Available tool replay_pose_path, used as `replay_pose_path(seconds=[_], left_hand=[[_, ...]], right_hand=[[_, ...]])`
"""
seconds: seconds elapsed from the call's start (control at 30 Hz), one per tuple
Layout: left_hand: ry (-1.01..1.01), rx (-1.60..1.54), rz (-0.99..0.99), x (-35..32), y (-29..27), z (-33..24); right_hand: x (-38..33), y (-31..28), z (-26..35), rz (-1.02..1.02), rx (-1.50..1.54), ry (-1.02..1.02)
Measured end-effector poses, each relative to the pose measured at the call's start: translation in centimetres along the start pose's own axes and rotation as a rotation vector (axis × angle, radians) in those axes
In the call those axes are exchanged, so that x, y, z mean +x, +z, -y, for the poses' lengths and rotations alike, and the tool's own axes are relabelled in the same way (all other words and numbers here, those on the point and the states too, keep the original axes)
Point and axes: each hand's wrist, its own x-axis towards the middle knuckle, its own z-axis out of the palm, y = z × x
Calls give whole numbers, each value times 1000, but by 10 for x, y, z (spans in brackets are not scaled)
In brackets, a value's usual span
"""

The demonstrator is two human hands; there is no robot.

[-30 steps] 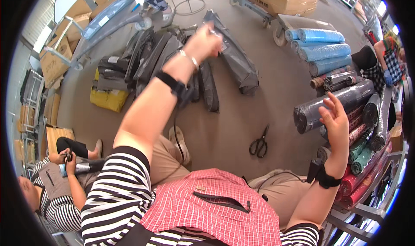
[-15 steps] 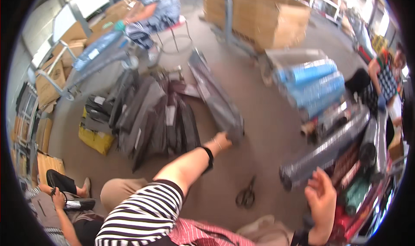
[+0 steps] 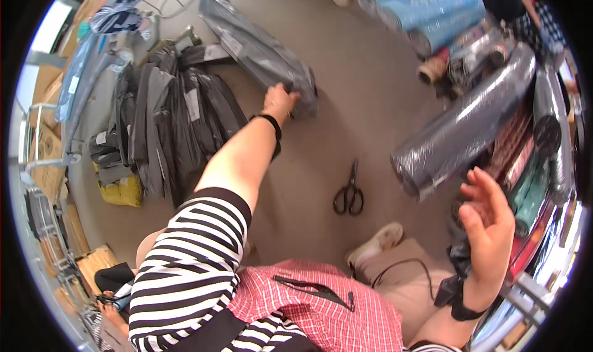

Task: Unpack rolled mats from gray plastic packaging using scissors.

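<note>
My left hand (image 3: pixel 280 103) reaches ahead with bent fingers closed on the near end of a long dark grey plastic-wrapped bundle (image 3: pixel 256 49). This bundle lies slanted on the floor, its far end pointing up and left. Beside it spreads a pile of similar dark grey wrapped bundles (image 3: pixel 157 111), some with white labels. My right hand (image 3: pixel 491 219) is raised at the right, fingers apart and nothing in it. Just beyond that hand lies a thick dark roll in shiny clear film (image 3: pixel 463 126). Black-handled scissors (image 3: pixel 349 199) rest on the floor between my two hands.
Blue film-wrapped rolls (image 3: pixel 432 12) lie at the far right, near cardboard-cored rolls (image 3: pixel 434 71). Green and red rolls crowd the right edge. A yellow package (image 3: pixel 120 190) sits under the pile's left side. People sit at the far left and near left; another is far right.
My view has tipped downward, so the floor things appear higher and my lap shows more. My left hand remains on the bundle's near end; my right hand stays open.
</note>
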Motion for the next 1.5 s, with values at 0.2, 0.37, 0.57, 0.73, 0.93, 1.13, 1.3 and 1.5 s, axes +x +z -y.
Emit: replay_pose_path(seconds=[0.2,0.37,0.57,0.73,0.93,1.13,1.3,1.5], left_hand=[[35,25,29,19,-5,14],[-23,-236,-146,-1,-10,22],[-335,-221,220,-12,27,32],[-481,-741,316,-1,68,39],[-639,-704,33,-13,72,45],[-381,-459,-34,-32,54,50],[203,-256,-389,-43,-23,26],[458,-398,-349,-48,-230,-67]], right_hand=[[-1,-1,0,4,-20,-33],[-4,-3,-1,-9,1,-37],[-8,-3,-1,11,-27,-32],[-5,0,0,26,-81,-26],[1,1,0,37,-99,-48],[-1,0,2,56,-116,-76],[-5,0,10,56,-88,-130],[-10,5,20,115,-43,-304]])
